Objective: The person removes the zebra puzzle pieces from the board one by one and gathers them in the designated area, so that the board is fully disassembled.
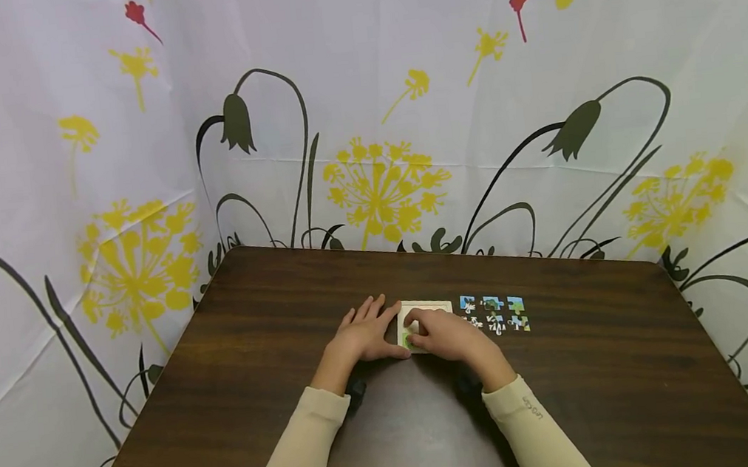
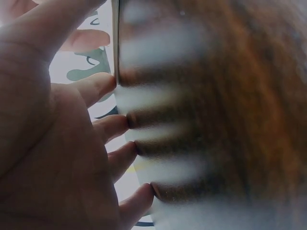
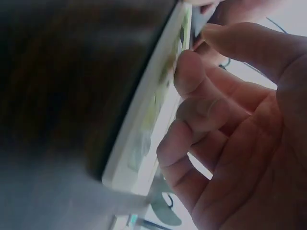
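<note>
A small, shallow puzzle tray (image 1: pixel 427 304) with a pale rim lies on the table between both hands. My left hand (image 1: pixel 364 336) spreads its fingers at the tray's left side, thumb near the lower left corner. In the left wrist view its fingertips (image 2: pixel 128 120) rest on the tabletop beside the tray edge. My right hand (image 1: pixel 447 334) bends over the tray with curled fingers, thumb and index at a green puzzle piece (image 1: pixel 407 341) in the lower left, mostly covered by them. The right wrist view shows the tray's side (image 3: pixel 125 158) close by the curled fingers (image 3: pixel 189 72).
Several loose puzzle pieces (image 1: pixel 516 304) lie in two rows right of the tray, some partly behind the right hand. The dark wooden table (image 1: pixel 272 294) meets a white curtain (image 1: pixel 367 78) with printed flowers at its back edge.
</note>
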Tool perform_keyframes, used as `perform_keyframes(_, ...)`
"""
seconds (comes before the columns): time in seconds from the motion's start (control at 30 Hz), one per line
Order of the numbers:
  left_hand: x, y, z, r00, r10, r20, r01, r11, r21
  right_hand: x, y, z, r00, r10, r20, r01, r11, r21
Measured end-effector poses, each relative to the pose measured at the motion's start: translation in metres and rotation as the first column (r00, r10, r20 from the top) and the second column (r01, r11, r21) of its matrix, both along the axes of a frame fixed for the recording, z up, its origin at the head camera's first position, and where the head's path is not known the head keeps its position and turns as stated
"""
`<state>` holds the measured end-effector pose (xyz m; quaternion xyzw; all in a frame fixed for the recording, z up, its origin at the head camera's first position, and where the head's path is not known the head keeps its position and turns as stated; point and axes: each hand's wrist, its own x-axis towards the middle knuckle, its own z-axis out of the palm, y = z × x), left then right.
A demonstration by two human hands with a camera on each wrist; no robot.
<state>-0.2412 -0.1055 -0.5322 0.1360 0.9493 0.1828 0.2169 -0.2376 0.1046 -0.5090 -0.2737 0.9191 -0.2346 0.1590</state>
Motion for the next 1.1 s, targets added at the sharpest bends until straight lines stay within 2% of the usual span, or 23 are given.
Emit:
perform_keyframes(0.13, -0.001, 0.000, -0.001, 1.000, -0.001, -0.009, 0.001, 1.000, 0.002, 0.000, -0.004, -0.004, 1.000, 0.006, 0.004, -0.006, 1.000, -0.023)
perform_keyframes(0.4, 0.000, 0.000, 0.003, 1.000, -0.004, -0.029, 0.004, 1.000, 0.002, -0.005, -0.004, -0.006, 0.997, -0.008, 0.071, 0.015, 0.995, -0.098)
perform_keyframes(0.7, 0.001, 0.000, -0.005, 0.999, 0.005, -0.035, -0.004, 1.000, 0.018, -0.003, -0.005, -0.014, 0.998, -0.017, 0.062, 0.024, 0.993, -0.119)
perform_keyframes(0.93, 0.006, 0.000, -0.004, 0.999, 0.006, -0.053, -0.005, 1.000, 0.026, 0.000, -0.007, -0.016, 1.000, -0.013, 0.023, 0.016, 0.992, -0.124)
perform_keyframes(1.1, 0.004, 0.001, -0.005, 0.998, 0.007, -0.066, -0.005, 0.999, 0.038, -0.002, -0.007, -0.015, 1.000, -0.022, 0.019, 0.024, 0.991, -0.129)
